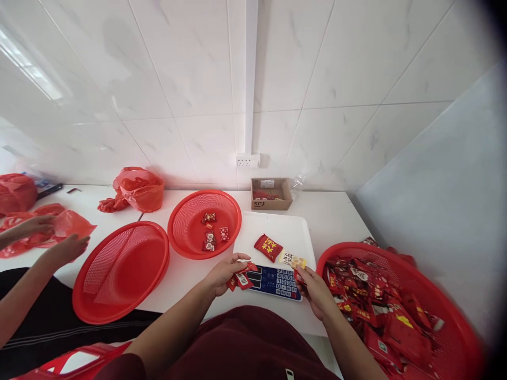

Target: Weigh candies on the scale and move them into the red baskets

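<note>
My left hand [225,273] is closed on several small red snack packets [243,281], just over the left of the scale's blue keypad panel [270,279]. My right hand [315,293] is at the right end of that panel, its fingers closed on a small red packet [300,276], mostly covered by the fingers. By its fingertips is a yellow-and-white packet [291,258]; whether they touch it I cannot tell. A larger red packet with yellow lettering [268,247] lies on the white scale platform [248,232].
At right a red basket [455,311] holds many red packets. Left of the scale, a red basket [174,232] has several packets; another red basket [158,274] stands nearer. A cardboard box [273,204] sits behind. A co-worker's hands [65,253] hold a red plastic bag [73,224].
</note>
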Demonstrator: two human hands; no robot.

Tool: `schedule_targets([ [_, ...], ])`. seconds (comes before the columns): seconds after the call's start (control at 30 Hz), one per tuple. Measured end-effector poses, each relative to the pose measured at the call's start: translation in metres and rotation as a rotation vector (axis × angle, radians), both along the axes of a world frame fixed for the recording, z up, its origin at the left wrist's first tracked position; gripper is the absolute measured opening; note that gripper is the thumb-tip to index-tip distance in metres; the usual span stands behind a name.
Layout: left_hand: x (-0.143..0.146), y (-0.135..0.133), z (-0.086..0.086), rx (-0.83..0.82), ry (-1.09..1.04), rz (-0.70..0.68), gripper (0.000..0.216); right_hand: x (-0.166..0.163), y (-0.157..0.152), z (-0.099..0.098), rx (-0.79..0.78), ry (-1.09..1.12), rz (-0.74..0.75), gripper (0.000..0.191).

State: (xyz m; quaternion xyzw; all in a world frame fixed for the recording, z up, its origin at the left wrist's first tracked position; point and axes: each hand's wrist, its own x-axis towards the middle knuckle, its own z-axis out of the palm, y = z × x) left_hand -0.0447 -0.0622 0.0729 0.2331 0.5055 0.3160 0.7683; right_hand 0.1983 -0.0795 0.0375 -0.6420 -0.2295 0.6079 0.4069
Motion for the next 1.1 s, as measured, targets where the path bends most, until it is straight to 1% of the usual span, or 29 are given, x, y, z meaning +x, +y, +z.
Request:
schedule_targets([
  [0.07,0.0,-0.002,-0.002,0.002,-0.004,0.004,0.051,-0.002,0.001,0.005,0.027,0.014,0.019,0.041],
  [0.17,0.006,-0.002,0.001,0.026,-0.016,0.008,0.054,-0.005,0.003,0.015,0.069,0.054,0.042,0.041],
  [0.47,0.019,0.005,0.034,0.157,-0.015,0.03,0.047,-0.009,0.005,0.039,0.086,0.138,0.034,0.04],
  [0.6,0.02,0.006,0.045,0.208,-0.002,0.009,0.046,-0.009,0.003,0.051,0.103,0.152,0.034,0.039],
  [0.67,0.019,0.005,0.05,0.253,0.038,-0.016,0.043,-0.009,0.003,0.054,0.104,0.156,0.024,0.039],
  [0.77,0.019,0.003,0.058,0.333,0.127,-0.074,0.041,-0.008,0.005,0.049,0.108,0.151,-0.008,0.039],
  [0.87,0.02,0.001,0.065,0.388,0.21,-0.126,0.038,-0.005,0.011,0.035,0.073,0.125,-0.043,0.041],
  [0.97,0.02,0.001,0.067,0.39,0.224,-0.143,0.037,-0.001,0.018,0.02,0.029,0.136,-0.07,0.039],
  [1.03,0.019,0.001,0.064,0.373,0.186,-0.128,0.039,0.0,0.021,0.015,-0.003,0.18,-0.027,0.039],
  [1.1,0.019,0.002,0.059,0.35,0.118,-0.088,0.041,-0.003,0.021,0.016,-0.043,0.178,0.076,0.048],
])
